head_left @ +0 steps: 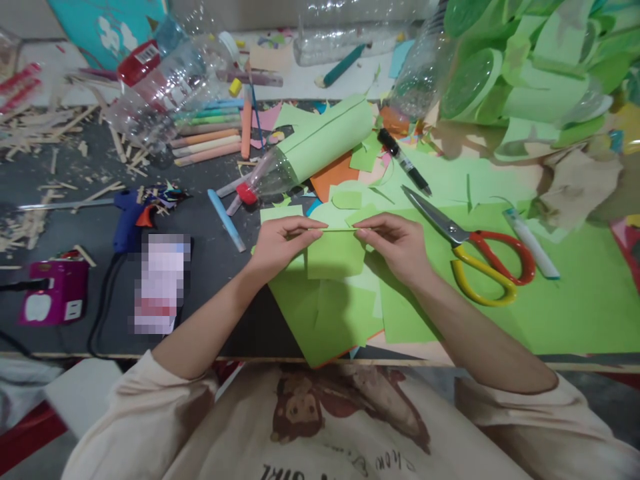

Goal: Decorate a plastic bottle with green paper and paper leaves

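Between my hands a small green paper piece [339, 231] is stretched level, seen nearly edge-on as a thin strip. My left hand [286, 243] pinches its left end between thumb and fingers. At the right end, my right hand [395, 240] pinches it the same way. Beneath lie overlapping green paper sheets [345, 307]. Just beyond my hands rests a plastic bottle wrapped in light green paper [325, 140], its red cap [247, 193] toward the left. Scissors with one red and one yellow handle [465, 237] lie open to the right of my right hand.
A blue glue gun [129, 217], a phone [163, 283] and a purple box-like device [54, 292] lie left, with cords. A black marker [404, 160] and a white cutter-like tool [531, 243] are right. Clear bottles [170, 93], felt pens [210, 143] and paper-covered bottles [540, 73] crowd the back.
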Demonstrator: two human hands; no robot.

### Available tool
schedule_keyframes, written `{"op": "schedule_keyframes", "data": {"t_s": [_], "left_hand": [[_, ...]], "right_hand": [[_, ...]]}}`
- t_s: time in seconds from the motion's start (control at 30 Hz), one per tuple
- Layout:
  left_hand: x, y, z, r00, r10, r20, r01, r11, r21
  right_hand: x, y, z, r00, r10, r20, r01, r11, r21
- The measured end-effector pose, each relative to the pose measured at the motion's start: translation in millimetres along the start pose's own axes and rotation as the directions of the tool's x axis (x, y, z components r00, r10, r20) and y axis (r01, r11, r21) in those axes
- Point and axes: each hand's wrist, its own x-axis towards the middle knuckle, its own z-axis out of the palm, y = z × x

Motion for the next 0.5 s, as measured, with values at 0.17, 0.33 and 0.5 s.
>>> {"op": "schedule_keyframes", "data": {"t_s": [0.17,0.33,0.5], "left_hand": [[0.8,1.0,-1.1,1.000,0.011,0.001,-0.011,0.999,0.040],[-1.8,-0.1,0.5,0.999,0.042,-0.010,-0.041,0.996,0.075],[-5.8,2.1,5.4,1.000,0.020,-0.011,-0.019,0.997,0.074]], "right_hand": [[1.8,-0.1,-1.5,1.000,0.005,0.010,-0.005,1.000,0.030],[1.3,-0.8,-2.6,0.999,0.009,0.052,-0.012,0.998,0.061],[1.4,-4.7,-1.8,0.990,0.084,0.116,-0.090,0.995,0.046]]}}
